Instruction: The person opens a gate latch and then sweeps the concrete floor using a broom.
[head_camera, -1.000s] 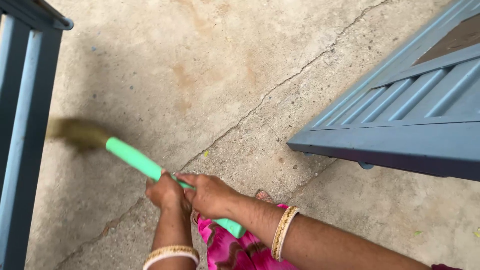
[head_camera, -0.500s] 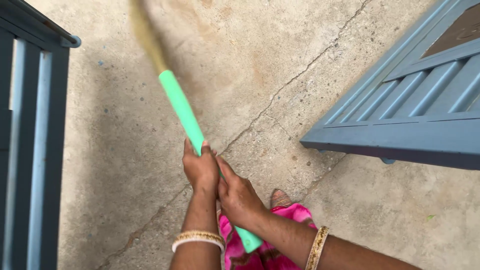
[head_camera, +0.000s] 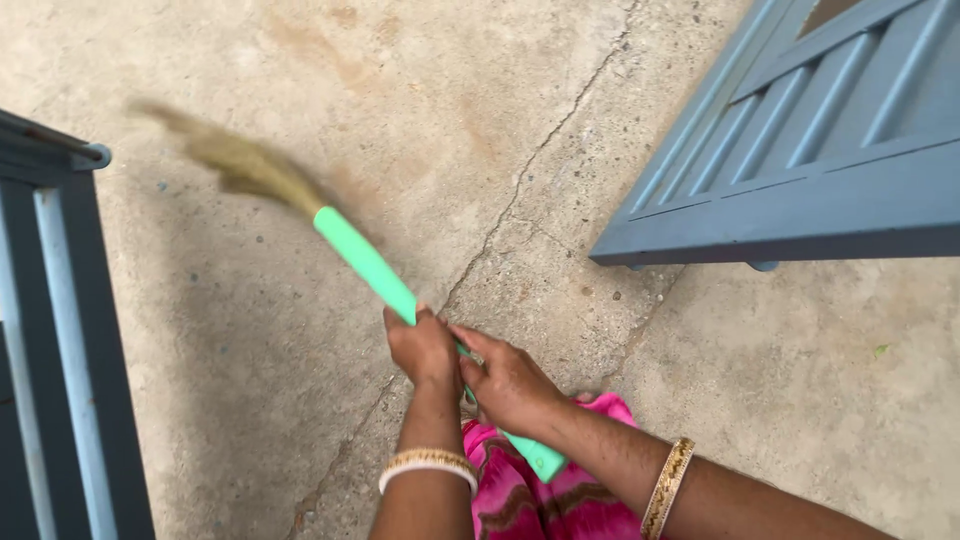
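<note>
While both hands close around its green handle, the broom slants from the lower middle of the view up toward ten o'clock, its straw-coloured bristles blurred just above the concrete floor. The left hand has its grip wrapped tight on the handle higher up, knuckles facing the camera; the right hand has its grip closed on the same handle just below, at about four o'clock from the left one, the two hands nearly touching. The handle's butt end pokes out beneath the right wrist, over a pink patterned garment. Each wrist carries bangles (gold-toned, with a white one on the left wrist).

A long crack runs through the floor from one o'clock down past the hands toward seven o'clock. At two o'clock a blue panelled door lies well apart from the broom. At nine o'clock a blue metal railing stands along the edge of the view, near the bristles but not touching them. A small green leaf scrap lies on the floor at three o'clock.
</note>
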